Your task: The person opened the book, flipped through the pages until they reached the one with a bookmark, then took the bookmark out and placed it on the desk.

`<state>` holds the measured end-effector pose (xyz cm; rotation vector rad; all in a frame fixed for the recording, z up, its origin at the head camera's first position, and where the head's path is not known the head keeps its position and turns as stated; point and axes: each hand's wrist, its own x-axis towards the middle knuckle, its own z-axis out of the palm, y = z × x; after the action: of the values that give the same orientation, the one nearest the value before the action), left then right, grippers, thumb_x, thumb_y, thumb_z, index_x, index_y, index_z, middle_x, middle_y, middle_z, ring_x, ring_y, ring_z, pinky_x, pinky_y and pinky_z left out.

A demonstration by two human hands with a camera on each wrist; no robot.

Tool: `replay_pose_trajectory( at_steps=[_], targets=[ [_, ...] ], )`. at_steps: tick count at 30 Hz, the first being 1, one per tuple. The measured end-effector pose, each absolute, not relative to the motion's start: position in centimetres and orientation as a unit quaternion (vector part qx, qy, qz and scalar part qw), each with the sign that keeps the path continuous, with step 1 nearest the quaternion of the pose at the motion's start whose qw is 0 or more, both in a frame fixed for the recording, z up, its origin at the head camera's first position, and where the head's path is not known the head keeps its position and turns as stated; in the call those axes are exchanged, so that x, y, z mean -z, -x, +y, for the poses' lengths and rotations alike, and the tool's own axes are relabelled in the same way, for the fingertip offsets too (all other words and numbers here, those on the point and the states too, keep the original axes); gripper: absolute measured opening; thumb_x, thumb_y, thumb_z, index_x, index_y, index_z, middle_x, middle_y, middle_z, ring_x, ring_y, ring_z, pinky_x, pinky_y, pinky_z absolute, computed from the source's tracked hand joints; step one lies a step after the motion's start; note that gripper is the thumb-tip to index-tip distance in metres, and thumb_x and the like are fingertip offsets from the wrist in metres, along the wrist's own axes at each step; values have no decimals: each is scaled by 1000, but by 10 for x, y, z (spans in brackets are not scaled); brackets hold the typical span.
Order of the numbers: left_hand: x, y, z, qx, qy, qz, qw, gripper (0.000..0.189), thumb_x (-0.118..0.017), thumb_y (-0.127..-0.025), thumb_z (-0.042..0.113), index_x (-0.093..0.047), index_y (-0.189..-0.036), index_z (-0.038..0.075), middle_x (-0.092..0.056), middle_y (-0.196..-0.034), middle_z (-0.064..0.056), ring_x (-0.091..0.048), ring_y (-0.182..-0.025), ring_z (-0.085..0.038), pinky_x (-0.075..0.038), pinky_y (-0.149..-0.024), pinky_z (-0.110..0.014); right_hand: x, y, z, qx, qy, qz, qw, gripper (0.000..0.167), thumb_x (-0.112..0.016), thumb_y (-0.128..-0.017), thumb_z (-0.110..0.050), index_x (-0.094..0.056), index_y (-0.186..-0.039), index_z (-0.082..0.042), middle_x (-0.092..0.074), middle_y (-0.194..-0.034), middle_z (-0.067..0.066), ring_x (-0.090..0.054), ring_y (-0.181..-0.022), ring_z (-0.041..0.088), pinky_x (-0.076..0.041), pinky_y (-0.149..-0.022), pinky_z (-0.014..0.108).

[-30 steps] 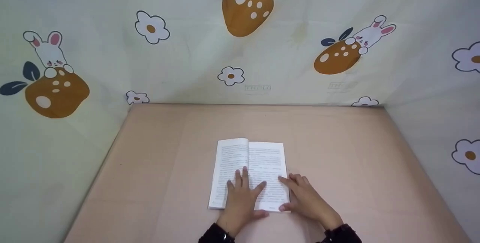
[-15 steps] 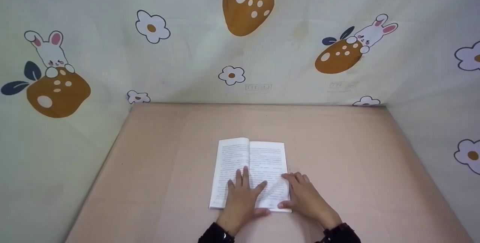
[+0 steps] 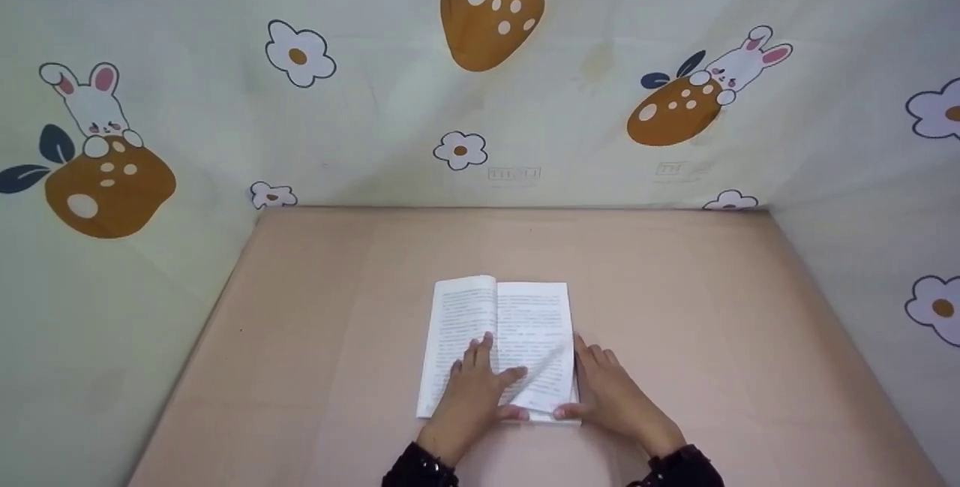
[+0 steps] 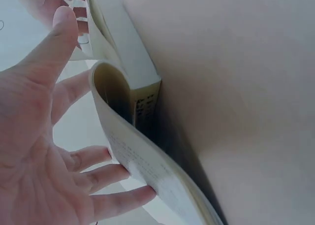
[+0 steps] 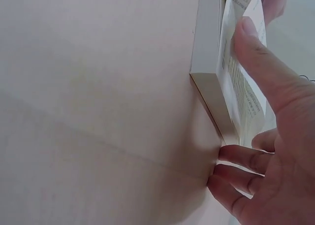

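An open book with printed pages lies on the table. My left hand rests on it near the middle fold, fingers spread, thumb at the bottom edge. In the left wrist view, the fingertips touch the left-hand pages, which arch up from the fold. My right hand holds the lower right corner, its thumb on the pages and its bent fingers along the side edge, some touching the table. The lower part of a right-hand page bends up diagonally between the hands.
The book lies on a pinkish-beige tabletop. Pale cloth walls with rabbit, strawberry and flower prints stand behind and on both sides. Dark sleeves cover both wrists.
The right index finger has slid from the page to its outer edge, and the right-hand page now bends up. The left hand has shifted slightly to the left, with its fingers drawn closer together.
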<state>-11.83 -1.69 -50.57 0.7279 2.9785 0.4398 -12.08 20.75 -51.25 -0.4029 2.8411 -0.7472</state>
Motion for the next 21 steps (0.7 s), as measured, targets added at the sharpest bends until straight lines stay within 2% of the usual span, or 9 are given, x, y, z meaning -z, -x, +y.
replay_pose_trajectory(
  at_steps=[4, 7, 14, 18, 21],
  targets=[
    [503, 120, -20, -158, -235, 959, 32, 58, -65, -65, 54, -65, -118, 30, -38, -139, -29, -40, -125, -47, -45, -91, -56, 510, 120, 209, 261, 141, 950, 101, 113, -74, -60, -57, -26, -144, 1, -46, -127, 15, -41, -110, 24, -43, -96, 46],
    [503, 122, -22, -164, -235, 957, 33, 52, -64, -70, 51, -66, -117, 28, -39, -139, -28, -41, -125, -45, -44, -94, -54, 508, 119, 209, 269, 144, 946, 110, 109, -75, -61, -54, -28, -145, -4, -45, -130, 14, -40, -112, 23, -42, -97, 47],
    [505, 122, -22, -157, -236, 959, 4, 46, -60, -86, 39, -62, -122, 10, -42, -137, -27, -43, -125, -40, -43, -100, -46, 509, 119, 208, 268, 135, 947, 117, 105, -76, -60, -51, -31, -145, -7, -42, -134, 20, -39, -116, 28, -40, -99, 49],
    [508, 122, -21, -173, -224, 959, -24, 44, -59, -89, 33, -60, -121, 3, -45, -134, -25, -48, -119, -36, -45, -96, -42, 510, 119, 208, 262, 129, 949, 120, 105, -76, -60, -52, -32, -144, -8, -41, -135, 20, -39, -116, 29, -40, -99, 49],
    [509, 122, -22, -183, -218, 958, -36, 41, -58, -90, 29, -57, -120, 1, -48, -133, -24, -52, -112, -34, -49, -89, -40, 511, 120, 208, 258, 125, 951, 119, 105, -77, -59, -52, -33, -144, -7, -42, -133, 19, -40, -114, 28, -41, -98, 48]
  ],
)
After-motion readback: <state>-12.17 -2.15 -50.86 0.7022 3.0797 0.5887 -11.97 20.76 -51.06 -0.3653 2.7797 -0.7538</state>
